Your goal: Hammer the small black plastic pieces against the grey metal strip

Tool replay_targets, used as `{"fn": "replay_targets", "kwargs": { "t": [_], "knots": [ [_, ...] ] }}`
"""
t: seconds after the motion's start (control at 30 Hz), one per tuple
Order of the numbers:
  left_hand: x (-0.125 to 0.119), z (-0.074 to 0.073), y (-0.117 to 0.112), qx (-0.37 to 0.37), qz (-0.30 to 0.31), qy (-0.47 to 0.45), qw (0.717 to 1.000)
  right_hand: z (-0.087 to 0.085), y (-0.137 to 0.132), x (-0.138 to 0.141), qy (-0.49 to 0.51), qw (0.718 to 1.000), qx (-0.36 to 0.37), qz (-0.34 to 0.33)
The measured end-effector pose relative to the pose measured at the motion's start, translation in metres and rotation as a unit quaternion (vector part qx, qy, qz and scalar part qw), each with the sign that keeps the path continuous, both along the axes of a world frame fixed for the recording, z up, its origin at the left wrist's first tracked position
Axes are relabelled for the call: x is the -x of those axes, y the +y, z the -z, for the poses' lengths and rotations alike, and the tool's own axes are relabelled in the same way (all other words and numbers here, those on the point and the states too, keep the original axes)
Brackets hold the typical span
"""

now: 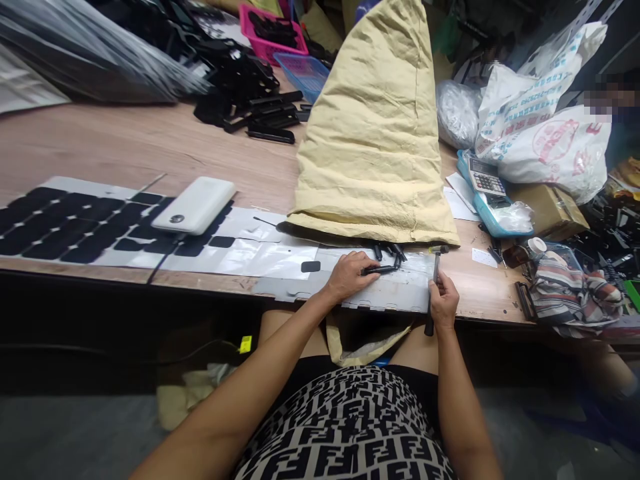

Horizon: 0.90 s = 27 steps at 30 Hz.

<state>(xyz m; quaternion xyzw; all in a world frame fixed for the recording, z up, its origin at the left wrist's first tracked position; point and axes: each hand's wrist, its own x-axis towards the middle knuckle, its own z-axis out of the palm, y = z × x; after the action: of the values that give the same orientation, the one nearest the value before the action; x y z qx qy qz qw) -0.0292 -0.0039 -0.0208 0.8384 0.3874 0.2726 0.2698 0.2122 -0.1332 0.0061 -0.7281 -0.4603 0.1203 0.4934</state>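
My left hand [347, 277] rests on a grey metal sheet [395, 297] at the table's front edge, fingers closed on a thin black rod-like part [381, 270] that lies flat on the sheet. My right hand [443, 303] grips the dark handle of a small hammer [436, 263], whose metal head points away from me, just right of the part. A few more short black parts [391, 251] lie beyond, at the foot of a large tan sack [377, 127].
White power bank [196, 205] lies on a sheet of black cut-outs [75, 223] at left. Piles of black parts [250, 100], a pink basket [270, 30] and a blue basket [305, 72] sit at the back. Calculator [486, 180], plastic bags [545, 127] and striped cloth [575, 287] crowd the right.
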Motion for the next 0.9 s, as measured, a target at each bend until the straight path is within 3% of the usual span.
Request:
{"fn": "replay_targets", "kwargs": {
  "t": [0.13,0.27,0.4,0.6,0.9],
  "knots": [
    [0.002,0.001,0.002,0.006,0.009,0.0,1.0,-0.01,-0.016,0.014,-0.049,0.997,-0.049,-0.028],
    [0.003,0.0,0.002,0.01,0.008,0.005,1.0,-0.02,-0.031,0.038,-0.115,0.985,-0.036,-0.122],
    [0.003,0.001,0.002,0.012,0.011,0.008,1.0,-0.02,-0.033,0.054,-0.145,0.971,-0.013,-0.188],
    [0.003,0.002,0.003,0.005,0.018,-0.006,1.0,-0.015,-0.027,0.06,-0.171,0.964,-0.014,-0.201],
    [0.002,-0.001,0.002,0.008,0.015,0.001,1.0,-0.024,-0.023,0.07,-0.152,0.962,-0.023,-0.224]
  ]
}}
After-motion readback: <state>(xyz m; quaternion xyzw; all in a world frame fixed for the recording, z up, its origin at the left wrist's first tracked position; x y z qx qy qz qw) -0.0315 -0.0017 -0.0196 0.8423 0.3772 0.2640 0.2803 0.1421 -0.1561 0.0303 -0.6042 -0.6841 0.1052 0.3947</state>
